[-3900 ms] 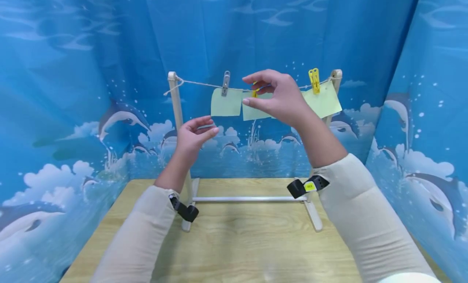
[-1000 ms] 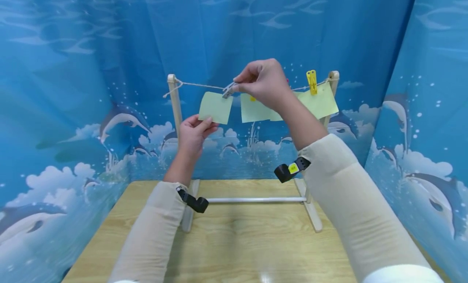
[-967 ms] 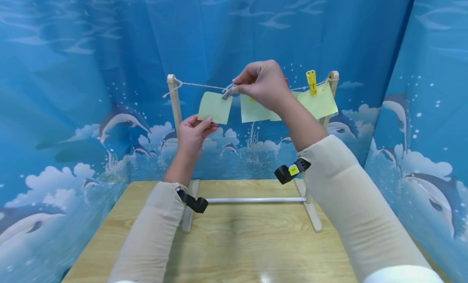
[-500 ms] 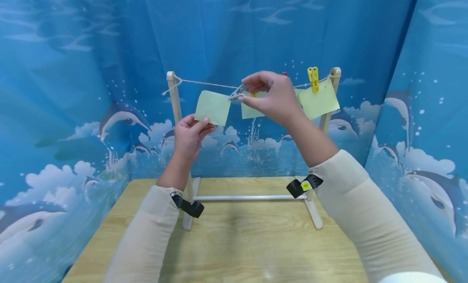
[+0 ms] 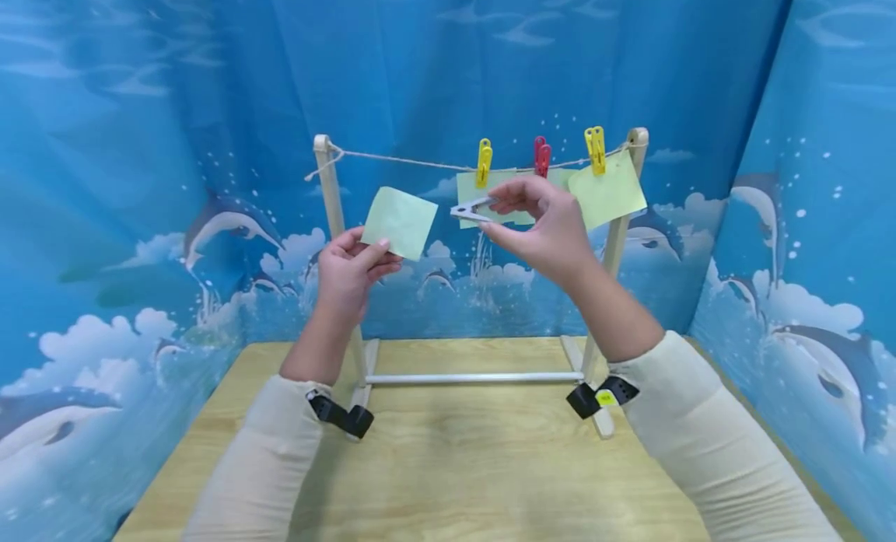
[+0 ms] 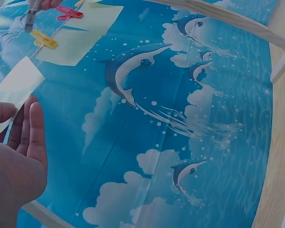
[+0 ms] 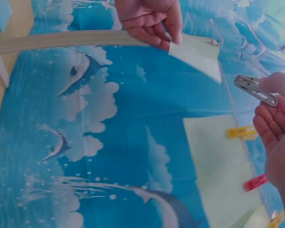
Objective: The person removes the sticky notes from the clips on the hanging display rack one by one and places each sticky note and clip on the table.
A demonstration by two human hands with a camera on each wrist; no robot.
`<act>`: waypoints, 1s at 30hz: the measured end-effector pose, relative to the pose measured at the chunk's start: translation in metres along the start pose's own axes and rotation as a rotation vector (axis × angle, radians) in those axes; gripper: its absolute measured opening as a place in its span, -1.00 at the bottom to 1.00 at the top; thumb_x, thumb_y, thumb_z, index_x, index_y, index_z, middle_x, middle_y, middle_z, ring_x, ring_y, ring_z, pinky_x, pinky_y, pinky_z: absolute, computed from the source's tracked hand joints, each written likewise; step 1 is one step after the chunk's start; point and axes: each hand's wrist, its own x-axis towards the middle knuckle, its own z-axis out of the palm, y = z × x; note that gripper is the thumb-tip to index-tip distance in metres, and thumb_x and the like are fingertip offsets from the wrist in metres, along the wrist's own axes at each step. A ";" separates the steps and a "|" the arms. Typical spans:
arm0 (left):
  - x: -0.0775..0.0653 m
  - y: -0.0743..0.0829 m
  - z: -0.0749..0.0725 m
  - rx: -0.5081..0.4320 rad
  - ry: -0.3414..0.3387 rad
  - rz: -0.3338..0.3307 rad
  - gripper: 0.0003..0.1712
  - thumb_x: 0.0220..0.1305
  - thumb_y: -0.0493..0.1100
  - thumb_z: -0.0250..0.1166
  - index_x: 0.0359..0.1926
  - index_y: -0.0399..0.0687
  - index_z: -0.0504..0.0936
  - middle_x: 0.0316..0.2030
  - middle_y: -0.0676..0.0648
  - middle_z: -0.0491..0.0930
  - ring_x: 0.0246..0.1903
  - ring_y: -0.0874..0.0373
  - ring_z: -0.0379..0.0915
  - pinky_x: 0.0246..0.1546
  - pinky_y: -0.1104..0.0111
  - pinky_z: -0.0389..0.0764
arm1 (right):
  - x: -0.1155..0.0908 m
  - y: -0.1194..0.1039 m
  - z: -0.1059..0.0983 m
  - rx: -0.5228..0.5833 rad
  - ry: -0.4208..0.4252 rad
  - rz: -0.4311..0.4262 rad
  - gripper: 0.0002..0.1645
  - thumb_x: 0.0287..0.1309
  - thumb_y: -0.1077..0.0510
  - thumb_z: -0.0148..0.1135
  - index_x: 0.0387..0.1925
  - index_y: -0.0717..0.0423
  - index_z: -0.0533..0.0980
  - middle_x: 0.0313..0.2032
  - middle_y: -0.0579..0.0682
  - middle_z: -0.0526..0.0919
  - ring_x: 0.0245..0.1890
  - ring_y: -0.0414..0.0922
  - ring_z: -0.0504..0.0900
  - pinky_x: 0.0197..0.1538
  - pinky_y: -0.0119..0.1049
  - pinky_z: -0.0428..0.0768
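Blue curtains (image 5: pixel 420 68) back a grey clothespin (image 5: pixel 462 210) pointing left, axis nearly level.

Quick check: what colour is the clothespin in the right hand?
The clothespin is grey; it shows best in the right wrist view.

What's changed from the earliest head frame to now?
The pale green note is off the string, shifted down and left, and the left hand has taken hold of it. The right hand has taken the gray clothespin off note and string, bringing it down and right. Unchanged: both yellow clothespins on the string, and the rack.
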 end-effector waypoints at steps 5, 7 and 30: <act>-0.004 0.002 -0.007 0.011 -0.010 -0.018 -0.68 0.26 -0.17 0.36 -0.01 -0.22 0.60 -0.17 -0.15 0.68 -0.37 0.08 0.70 -0.25 0.29 0.70 | -0.014 0.010 -0.004 -0.004 0.034 -0.016 -0.63 0.01 0.36 0.46 -0.11 0.35 0.57 -0.15 0.09 0.65 -0.17 0.00 0.63 0.02 -0.39 0.61; -0.007 0.003 -0.010 0.015 -0.006 -0.024 -0.66 0.24 -0.14 0.38 -0.02 -0.22 0.62 -0.14 -0.14 0.68 -0.35 0.08 0.70 -0.24 0.30 0.70 | -0.020 0.013 -0.006 -0.005 0.040 -0.023 -0.63 0.00 0.38 0.45 -0.11 0.37 0.56 -0.14 0.10 0.64 -0.17 -0.05 0.63 0.03 -0.40 0.60; -0.038 -0.002 -0.059 -0.009 0.076 -0.131 -0.88 0.22 -0.19 0.38 -0.22 -0.10 0.73 -0.26 -0.07 0.71 -0.38 0.09 0.69 -0.30 0.31 0.71 | -0.090 0.036 -0.039 0.008 0.140 0.020 -0.52 -0.08 0.55 0.40 -0.04 0.36 0.57 -0.11 0.11 0.65 -0.15 -0.18 0.64 0.07 -0.44 0.56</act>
